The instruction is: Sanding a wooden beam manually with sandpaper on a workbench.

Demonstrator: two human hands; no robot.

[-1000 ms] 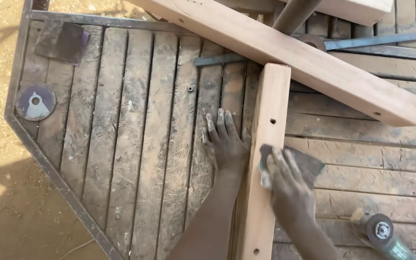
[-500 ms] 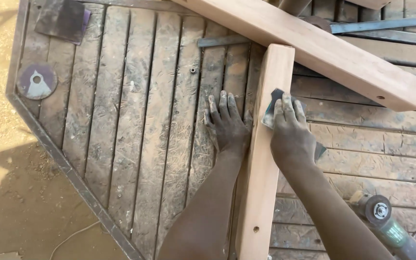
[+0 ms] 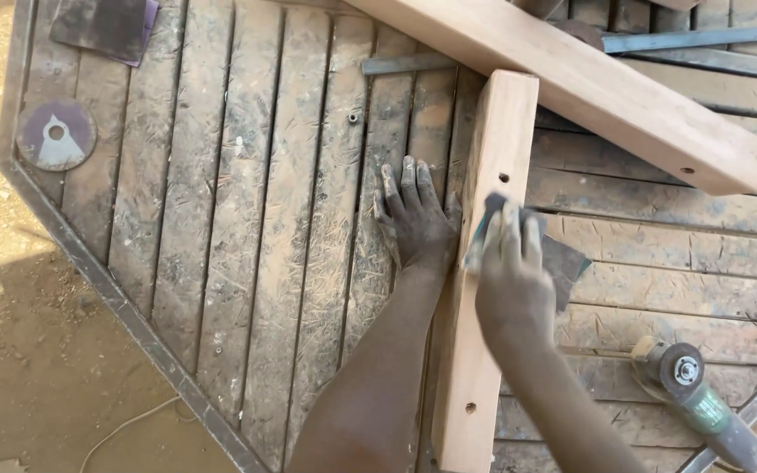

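item: narrow wooden beam (image 3: 484,289), pale, planed, laid lengthwise over a slatted wooden platform (image 3: 247,263); one drilled hole is seen near its far end and another near its near end. its far end is butted against, or tucked just under, a thicker wooden beam (image 3: 589,83) laid diagonally across the top of the view; which of the two cannot be told.

left hand (image 3: 415,219): laid flat on the platform slats, palm down, fingers spread and dusted, nothing gripped; its thumb side is set against the left edge of the narrow beam.

right hand (image 3: 510,280): pressed down on the narrow beam's top face, fingers curled over a dark sheet of sandpaper (image 3: 562,258); the sheet is pinned between hand and wood, and its loose corner is seen jutting out to the right of the beam.

nearby, on the platform:
- angle grinder (image 3: 698,398), green body, disc end up, lying at the lower right, apart from both hands.
- worn grinding disc (image 3: 56,134), round, at the upper left, near the platform's metal edge frame.
- dark square sheet (image 3: 107,28), at the top left corner.
- metal bars (image 3: 694,39), grey, lying at the top right beyond the thicker beam.

ground: sandy soil (image 3: 19,368) beside the platform, with a thin cord (image 3: 129,425) lying on it.
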